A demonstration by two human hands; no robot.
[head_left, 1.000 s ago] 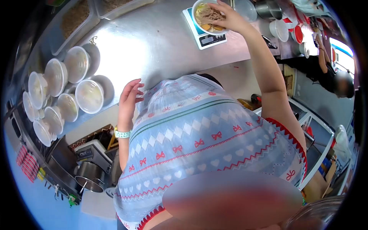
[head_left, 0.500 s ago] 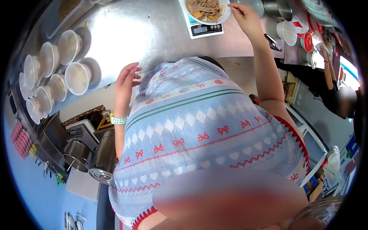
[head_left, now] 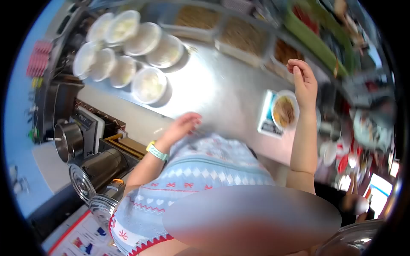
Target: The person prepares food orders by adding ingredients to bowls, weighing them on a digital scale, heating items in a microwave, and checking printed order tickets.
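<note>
My left grip (head_left: 186,124) hangs empty, loosely curled, near the table (head_left: 230,106). My right grip (head_left: 295,70), also holding nothing, is beyond the white food bowl (head_left: 285,110) on the digital scale (head_left: 267,128); a sideways forearm (head_left: 304,141) swing could tip it.

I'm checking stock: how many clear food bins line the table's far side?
3: left bin, middle bin beside it, and right bin, partly behind the right hand. More may be hidden.
</note>
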